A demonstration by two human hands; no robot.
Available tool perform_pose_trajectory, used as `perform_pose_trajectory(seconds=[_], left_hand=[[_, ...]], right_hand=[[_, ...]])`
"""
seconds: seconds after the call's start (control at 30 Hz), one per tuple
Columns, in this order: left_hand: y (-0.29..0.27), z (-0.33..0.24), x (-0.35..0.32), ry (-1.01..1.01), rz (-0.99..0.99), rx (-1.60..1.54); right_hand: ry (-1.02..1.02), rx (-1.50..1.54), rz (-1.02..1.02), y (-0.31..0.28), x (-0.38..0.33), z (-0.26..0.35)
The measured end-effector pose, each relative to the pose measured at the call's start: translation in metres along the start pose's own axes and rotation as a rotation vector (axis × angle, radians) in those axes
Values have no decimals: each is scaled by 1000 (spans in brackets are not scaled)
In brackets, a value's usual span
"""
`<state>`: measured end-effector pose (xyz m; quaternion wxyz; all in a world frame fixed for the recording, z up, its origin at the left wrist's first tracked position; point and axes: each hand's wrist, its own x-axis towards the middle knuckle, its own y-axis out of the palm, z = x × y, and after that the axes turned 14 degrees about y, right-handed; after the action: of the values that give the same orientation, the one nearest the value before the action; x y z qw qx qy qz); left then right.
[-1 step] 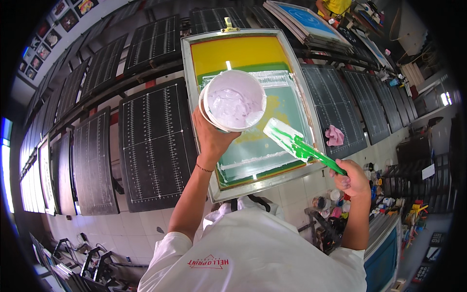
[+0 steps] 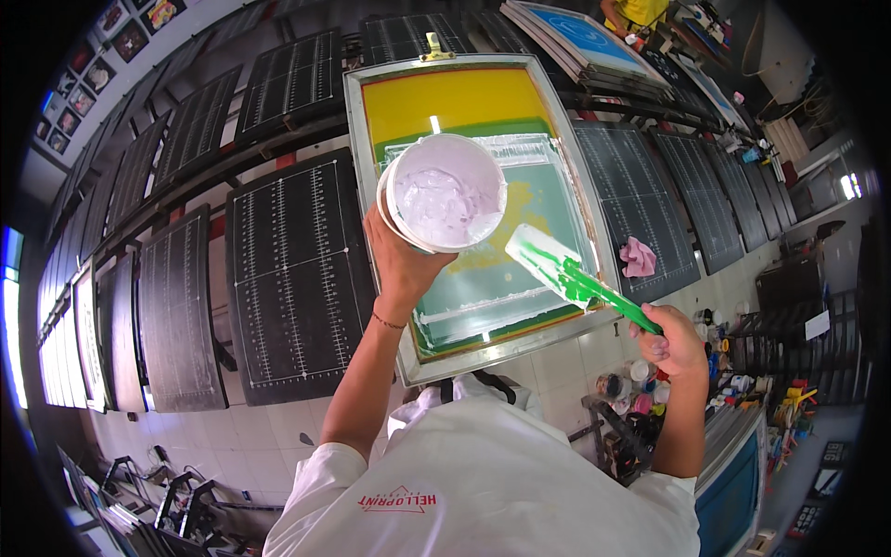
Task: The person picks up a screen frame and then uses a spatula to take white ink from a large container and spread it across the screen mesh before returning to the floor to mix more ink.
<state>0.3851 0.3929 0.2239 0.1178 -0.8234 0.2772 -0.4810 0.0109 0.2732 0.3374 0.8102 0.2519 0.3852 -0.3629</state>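
Observation:
My left hand is closed round a white tub, tilted so that the pale lilac-white ink inside shows. In my right hand is the green handle of a spatula; white ink coats its blade. Both are held above a screen-printing frame with a metal border. The screen's mesh is yellow at the far end and green elsewhere, with white ink smeared in bands along its edges. A clamp grips the frame's far side. The tub hides part of the mesh.
Black ruled printing boards stand in rows on both sides. A pink cloth lies on a board at the right. Stacked screens rest at the back right, near a person in yellow. Several ink pots sit low at the right.
Almost nothing differs. The spatula's blade has shifted very slightly to the right; the tub and both hands keep their places.

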Motion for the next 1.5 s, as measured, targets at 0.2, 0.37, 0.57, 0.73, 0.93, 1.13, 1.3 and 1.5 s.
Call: perform_pose_trajectory(seconds=[0.2,0.37,0.57,0.73,0.93,1.13,1.3,1.5], left_hand=[[2,2,-20,-51,-230,-231],[-11,11,-51,-300,-164,-511],[-23,4,-63,-400,-180,-521],[-33,2,-67,-402,-201,-464],[-50,5,-73,-411,-198,-439],[-66,5,-76,-399,-218,-431],[-78,10,-81,-375,-215,-357],[-90,20,-86,-420,-191,-339]], right_hand=[[-420,-527,-677,-24,-15,-10],[-553,-1151,-943,-49,-30,-1],[-538,-1300,-884,-81,-5,20],[-502,-1355,-756,-105,26,40],[-530,-1410,-656,-65,44,54],[-632,-1429,-529,7,57,41],[-664,-1447,-463,82,67,28],[-594,-1277,-266,112,92,15]])
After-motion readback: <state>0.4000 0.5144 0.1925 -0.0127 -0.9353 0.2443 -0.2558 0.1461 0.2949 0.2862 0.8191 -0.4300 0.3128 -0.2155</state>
